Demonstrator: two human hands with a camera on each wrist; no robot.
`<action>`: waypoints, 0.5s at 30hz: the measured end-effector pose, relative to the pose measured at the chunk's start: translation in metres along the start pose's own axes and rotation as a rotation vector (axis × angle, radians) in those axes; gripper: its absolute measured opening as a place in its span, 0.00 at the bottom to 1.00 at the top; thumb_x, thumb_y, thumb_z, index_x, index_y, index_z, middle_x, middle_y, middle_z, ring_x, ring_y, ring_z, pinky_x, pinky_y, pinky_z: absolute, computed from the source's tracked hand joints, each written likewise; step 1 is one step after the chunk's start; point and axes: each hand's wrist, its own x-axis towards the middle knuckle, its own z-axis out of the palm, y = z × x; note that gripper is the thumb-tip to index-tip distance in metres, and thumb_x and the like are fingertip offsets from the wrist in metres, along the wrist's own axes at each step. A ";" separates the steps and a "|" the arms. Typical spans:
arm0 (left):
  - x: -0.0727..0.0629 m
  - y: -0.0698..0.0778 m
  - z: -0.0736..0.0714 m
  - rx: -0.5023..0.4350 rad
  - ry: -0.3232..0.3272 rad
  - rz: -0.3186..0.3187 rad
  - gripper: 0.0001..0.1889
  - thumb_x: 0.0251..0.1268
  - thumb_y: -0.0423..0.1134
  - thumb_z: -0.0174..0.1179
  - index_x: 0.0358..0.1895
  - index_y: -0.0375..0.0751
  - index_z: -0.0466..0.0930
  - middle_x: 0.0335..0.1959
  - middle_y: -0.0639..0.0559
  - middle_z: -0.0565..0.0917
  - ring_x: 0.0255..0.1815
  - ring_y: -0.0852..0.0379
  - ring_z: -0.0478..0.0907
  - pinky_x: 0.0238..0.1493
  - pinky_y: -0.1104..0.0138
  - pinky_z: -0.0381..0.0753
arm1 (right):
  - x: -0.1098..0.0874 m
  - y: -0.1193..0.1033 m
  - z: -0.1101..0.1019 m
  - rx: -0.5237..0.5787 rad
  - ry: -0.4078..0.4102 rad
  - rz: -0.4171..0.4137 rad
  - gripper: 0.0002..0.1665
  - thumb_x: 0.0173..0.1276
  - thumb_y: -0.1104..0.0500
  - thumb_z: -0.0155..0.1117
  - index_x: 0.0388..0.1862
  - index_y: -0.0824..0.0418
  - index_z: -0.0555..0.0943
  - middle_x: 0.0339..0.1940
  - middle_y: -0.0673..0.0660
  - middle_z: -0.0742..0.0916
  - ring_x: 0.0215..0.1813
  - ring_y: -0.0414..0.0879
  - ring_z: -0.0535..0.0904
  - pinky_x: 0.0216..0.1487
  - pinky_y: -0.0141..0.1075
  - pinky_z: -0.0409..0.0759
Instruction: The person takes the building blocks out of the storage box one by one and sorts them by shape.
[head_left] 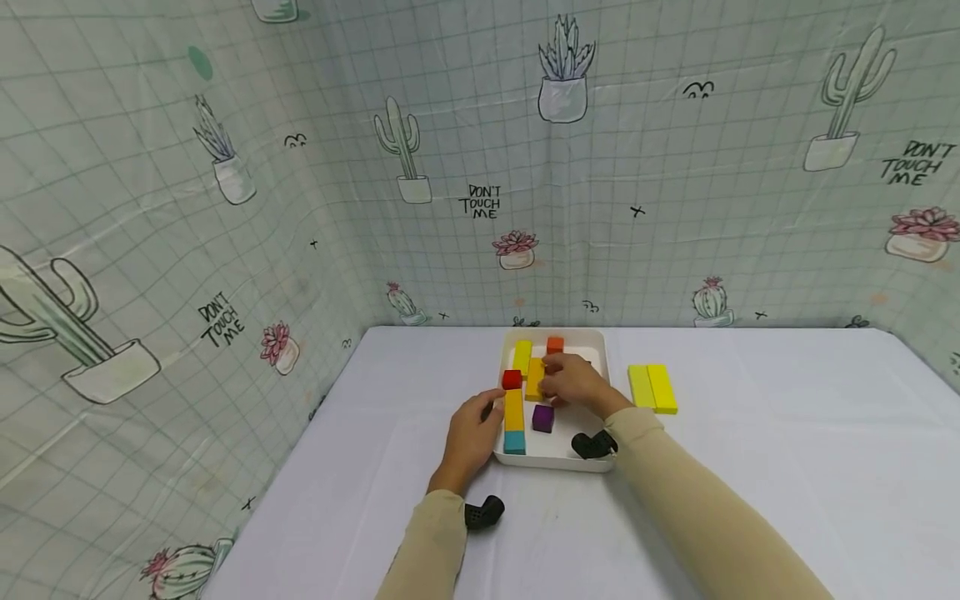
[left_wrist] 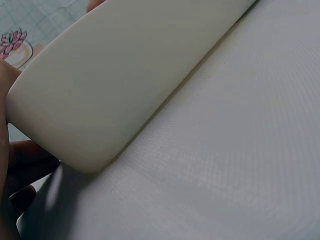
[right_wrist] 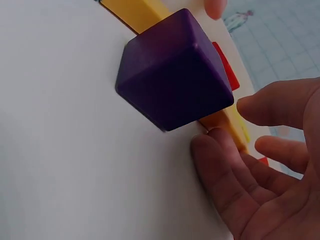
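A white tray (head_left: 555,457) holds several coloured blocks. My left hand (head_left: 468,433) grips the tray's left wall; in the left wrist view its fingers (left_wrist: 30,165) lie outside the corner. Over the middle of the tray, my right hand (head_left: 577,383) pinches a yellow-orange block (head_left: 534,385), partly hidden by the fingertips. In the right wrist view a purple cube (right_wrist: 175,75) stands close to the camera, apart from the right fingers. Left of the held block sit a red cube (head_left: 512,379) and a yellow block (head_left: 522,354). Another orange block (head_left: 513,408) meets a blue block (head_left: 514,442).
An orange-red cube (head_left: 555,344) lies near the tray's far wall. Two yellow blocks (head_left: 641,388) lie side by side on the white table (head_left: 765,467), right of the tray. A patterned curtain (head_left: 450,267) borders the table. Black wrist devices (head_left: 483,512) hang at both sleeves.
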 end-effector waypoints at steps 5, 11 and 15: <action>0.000 0.002 0.001 -0.002 0.005 -0.001 0.18 0.77 0.46 0.53 0.66 0.53 0.78 0.66 0.49 0.77 0.68 0.47 0.71 0.69 0.48 0.68 | 0.001 0.004 0.000 0.061 0.019 0.000 0.34 0.69 0.63 0.61 0.73 0.69 0.67 0.66 0.68 0.76 0.46 0.52 0.83 0.46 0.40 0.86; 0.000 0.002 0.001 0.006 0.008 -0.007 0.18 0.77 0.46 0.53 0.65 0.54 0.78 0.65 0.49 0.77 0.67 0.48 0.71 0.69 0.49 0.68 | 0.003 0.006 0.001 0.073 0.013 0.006 0.32 0.71 0.61 0.61 0.72 0.68 0.68 0.65 0.66 0.78 0.45 0.52 0.83 0.47 0.40 0.86; -0.001 0.001 0.001 0.006 0.005 -0.009 0.18 0.77 0.46 0.53 0.65 0.54 0.78 0.65 0.49 0.77 0.67 0.48 0.71 0.69 0.49 0.69 | 0.004 0.005 0.000 0.068 0.016 0.030 0.32 0.71 0.60 0.62 0.72 0.66 0.68 0.64 0.64 0.78 0.46 0.52 0.83 0.47 0.39 0.86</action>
